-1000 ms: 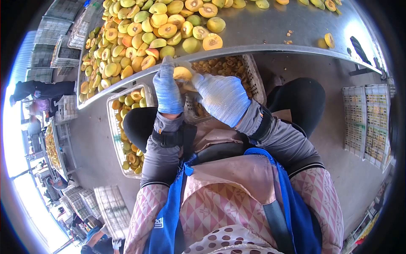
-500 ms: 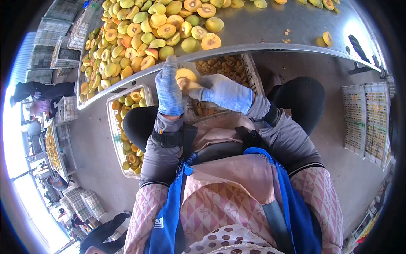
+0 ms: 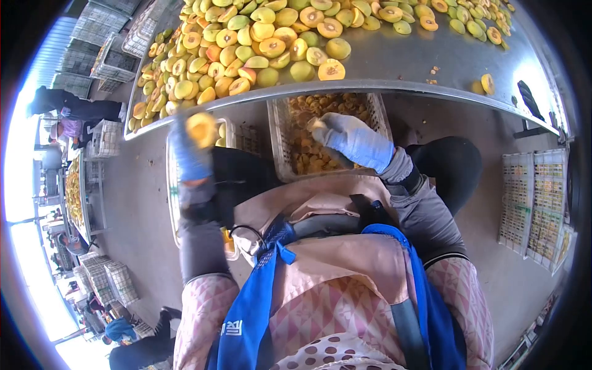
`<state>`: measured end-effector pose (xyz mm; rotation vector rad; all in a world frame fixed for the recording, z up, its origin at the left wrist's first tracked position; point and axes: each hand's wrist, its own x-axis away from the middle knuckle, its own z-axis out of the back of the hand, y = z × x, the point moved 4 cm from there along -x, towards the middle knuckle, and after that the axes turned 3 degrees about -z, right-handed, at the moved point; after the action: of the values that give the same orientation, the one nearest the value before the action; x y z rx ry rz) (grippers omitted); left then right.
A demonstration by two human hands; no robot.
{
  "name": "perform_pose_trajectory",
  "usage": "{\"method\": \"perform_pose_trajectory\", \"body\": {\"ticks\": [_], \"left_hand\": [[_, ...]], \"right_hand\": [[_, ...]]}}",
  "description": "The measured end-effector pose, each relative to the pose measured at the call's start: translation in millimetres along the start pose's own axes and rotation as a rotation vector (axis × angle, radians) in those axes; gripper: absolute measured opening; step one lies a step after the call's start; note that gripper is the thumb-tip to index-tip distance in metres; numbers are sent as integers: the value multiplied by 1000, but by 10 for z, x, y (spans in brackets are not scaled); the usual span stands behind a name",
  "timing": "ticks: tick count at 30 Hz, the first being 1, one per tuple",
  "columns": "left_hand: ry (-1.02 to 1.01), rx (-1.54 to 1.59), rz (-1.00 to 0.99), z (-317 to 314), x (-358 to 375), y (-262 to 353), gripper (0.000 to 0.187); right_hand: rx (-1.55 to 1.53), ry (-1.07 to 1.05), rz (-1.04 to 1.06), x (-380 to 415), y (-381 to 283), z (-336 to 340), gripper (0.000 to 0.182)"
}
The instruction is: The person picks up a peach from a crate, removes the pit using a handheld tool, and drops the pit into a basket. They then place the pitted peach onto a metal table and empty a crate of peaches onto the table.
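My left hand [image 3: 190, 151], in a blue knit glove and smeared by motion, holds a yellow peach half [image 3: 202, 130] with its hollow side up. It is over the white crate of peach halves [image 3: 172, 179] at my left leg, which my arm mostly hides. My gloved right hand [image 3: 357, 140] is closed, its fingertips pinching a small pale thing [image 3: 317, 124] too small to name. Beneath the right hand stands a crate [image 3: 279, 139] filled with brownish-yellow pits and scraps [image 3: 311, 154]. The two hands are well apart.
A metal table [image 3: 394, 68] runs across the front, with a heap of halved peaches [image 3: 246, 49] on its left and back; its edge is just beyond my hands. Stacked crates [image 3: 533, 203] stand at right. Further left are a person [image 3: 77, 105] and another table [image 3: 77, 191].
My hands, together before around the peach, have separated. The left moved left with the peach half; the right moved slightly right, above the crate of pits. The view shifted a little.
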<state>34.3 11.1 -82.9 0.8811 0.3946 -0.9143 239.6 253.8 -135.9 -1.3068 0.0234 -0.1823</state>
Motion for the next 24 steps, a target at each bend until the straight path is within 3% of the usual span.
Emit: {"method": "perform_pose_trajectory", "body": {"ticks": [1,2,3,5,8,9,10,11,12,13,14,15,16,17,20,21,24], "left_hand": [[-28,-167,7,292,2,-138,26],[105,102,437,576,33,-488,25],[194,303,654,829,225,-1031,32],[-149,-374,695,1159,256,-1351,36],[-273,-848,155,901,159,-1068,36],[-322,-572,300,631,-66,-801,34],[-245,-377,352,337,-178,-685,32],[-306,-248,346,-11,-375,-346,32],[-372,-157,536,-347,-541,128,31],[-439,-233,274,-712,-651,179,33],[-542,-210,275,-1061,-717,344,31],[-620,-163,68,-1385,-802,529,28],[-736,-265,114,-1648,-861,730,30],[-843,-416,-458,-2042,-782,568,31],[-1033,-523,109,-2566,-831,684,42],[-1005,-402,165,-2610,-859,727,52],[-926,-91,136,-2780,-820,584,52]], "right_hand": [[67,40,71,0,47,-23,38],[132,82,143,2,88,-35,37],[241,111,138,2,147,-33,35],[302,152,96,32,139,-11,35],[372,187,43,55,75,0,35],[374,215,64,65,63,10,37],[378,241,84,77,55,24,38],[423,277,95,81,69,41,40],[404,303,80,91,57,81,39],[384,333,65,105,30,133,38],[362,363,49,121,13,183,38],[348,395,66,136,1,227,39],[334,427,82,153,-1,270,40],[319,459,97,175,-4,309,41],[331,512,66,244,-25,401,41],[323,529,67,265,-28,435,41],[288,560,61,308,-41,503,38]]}}
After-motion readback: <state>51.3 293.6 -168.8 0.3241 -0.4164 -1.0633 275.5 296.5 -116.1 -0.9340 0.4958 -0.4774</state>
